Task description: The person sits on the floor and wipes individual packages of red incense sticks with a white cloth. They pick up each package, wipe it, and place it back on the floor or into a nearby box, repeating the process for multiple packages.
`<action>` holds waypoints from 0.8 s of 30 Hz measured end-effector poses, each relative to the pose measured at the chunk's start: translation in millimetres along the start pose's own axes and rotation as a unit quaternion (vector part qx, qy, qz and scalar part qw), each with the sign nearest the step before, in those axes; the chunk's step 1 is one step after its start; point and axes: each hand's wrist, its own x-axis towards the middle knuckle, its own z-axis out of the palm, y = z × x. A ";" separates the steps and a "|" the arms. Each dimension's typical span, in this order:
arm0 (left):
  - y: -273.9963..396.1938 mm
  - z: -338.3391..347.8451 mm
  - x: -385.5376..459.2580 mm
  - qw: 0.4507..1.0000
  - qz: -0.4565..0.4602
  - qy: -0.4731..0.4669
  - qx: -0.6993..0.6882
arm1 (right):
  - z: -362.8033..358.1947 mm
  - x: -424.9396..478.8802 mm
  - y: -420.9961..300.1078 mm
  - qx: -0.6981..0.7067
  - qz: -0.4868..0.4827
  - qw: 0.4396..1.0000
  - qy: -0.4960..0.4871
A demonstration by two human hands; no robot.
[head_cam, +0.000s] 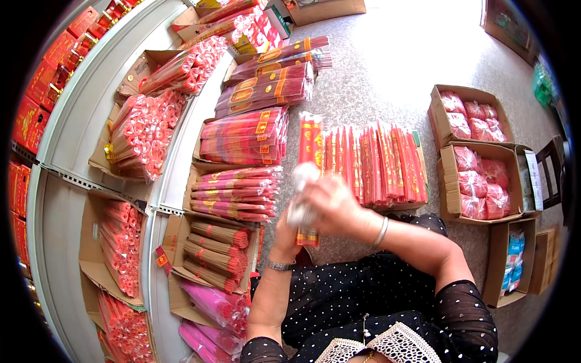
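My left hand (284,230), with a metal-band watch at its wrist, grips the lower part of a long red packet with gold characters (310,136) in clear wrap. My right hand (335,202), wearing a silver bangle, lies across the packet. It is closed on a crumpled whitish cloth (305,174), which is blurred and covers the packet's middle. Just right of the packet, a row of similar red packets (376,163) stands close together in a box. My fingers partly hide each other, and motion blurs them.
Cardboard boxes of bundled incense sticks (215,254) and wrapped incense packs (245,136) line the shelf at left. Red candle bundles (145,131) fill boxes behind them. At right, open cartons (513,172) hold pink bagged goods. Another carton (494,267) holds blue packs. Speckled floor (363,86) lies between.
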 end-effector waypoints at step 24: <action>11.2 10.6 -14.5 0.980 -0.043 -0.139 0.138 | -23.9 27.0 37.9 -0.037 0.096 0.982 0.157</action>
